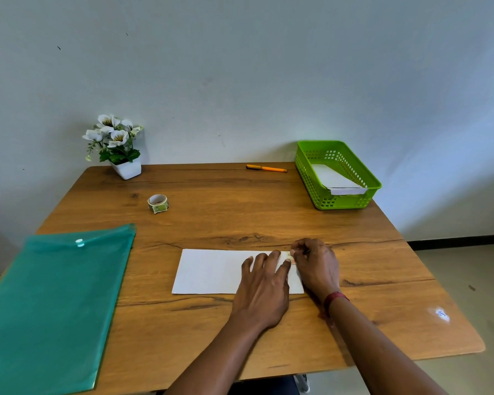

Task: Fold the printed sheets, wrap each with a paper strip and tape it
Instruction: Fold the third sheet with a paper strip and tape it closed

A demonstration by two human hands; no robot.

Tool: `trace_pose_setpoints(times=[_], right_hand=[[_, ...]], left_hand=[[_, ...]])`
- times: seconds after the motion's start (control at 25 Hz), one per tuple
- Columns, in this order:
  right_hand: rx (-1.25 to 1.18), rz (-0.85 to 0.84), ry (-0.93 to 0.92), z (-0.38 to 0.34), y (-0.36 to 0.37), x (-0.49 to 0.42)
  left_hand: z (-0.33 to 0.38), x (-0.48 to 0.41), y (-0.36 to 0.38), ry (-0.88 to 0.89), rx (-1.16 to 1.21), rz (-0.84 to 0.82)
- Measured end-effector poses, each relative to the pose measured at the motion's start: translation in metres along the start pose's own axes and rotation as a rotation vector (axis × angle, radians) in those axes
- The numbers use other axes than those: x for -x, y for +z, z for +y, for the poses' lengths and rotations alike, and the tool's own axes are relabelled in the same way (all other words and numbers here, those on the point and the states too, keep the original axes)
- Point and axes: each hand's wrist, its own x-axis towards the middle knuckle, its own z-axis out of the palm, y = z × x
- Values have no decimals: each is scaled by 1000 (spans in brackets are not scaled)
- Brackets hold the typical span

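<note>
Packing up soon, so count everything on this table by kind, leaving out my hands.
Folded sheets: 2
Tape roll: 1
Tape piece: 1
Pen: 1
Green basket: 1
Teal folder: 1
Flower pot: 1
Total: 8

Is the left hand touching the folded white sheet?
Touching. Head view shows the left hand flat on the folded sheet; the right hand pinches tape.

The brown wood-grain counter (240,218) has a smooth, faintly glossy finish with dark knots. The folded white sheet (211,270) is matt paper. The teal translucent plastic folder (54,303) shines. The green perforated basket (311,178) looks like moulded plastic.
</note>
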Motion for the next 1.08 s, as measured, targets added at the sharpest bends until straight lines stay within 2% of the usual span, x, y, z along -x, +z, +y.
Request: trace_pose_setpoints(times=[0.24, 0.44, 0.52, 0.68, 0.96, 1.08], right_hand=[[21, 8, -35, 0, 1, -1], [-7, -44, -81, 7, -9, 2], [2, -39, -153, 11, -15, 10], [74, 10, -323, 16, -19, 33], [304, -26, -380, 8, -11, 35], [297, -17, -374, 9, -11, 35]], left_hand=[[2, -7, -7, 86, -65, -87], [1, -6, -7, 71, -52, -93], [1, -6, -5, 65, -40, -93], [-1, -6, -4, 65, -22, -92], [-1, -8, -3, 60, -10, -106], [-1, -6, -3, 57, -13, -104]])
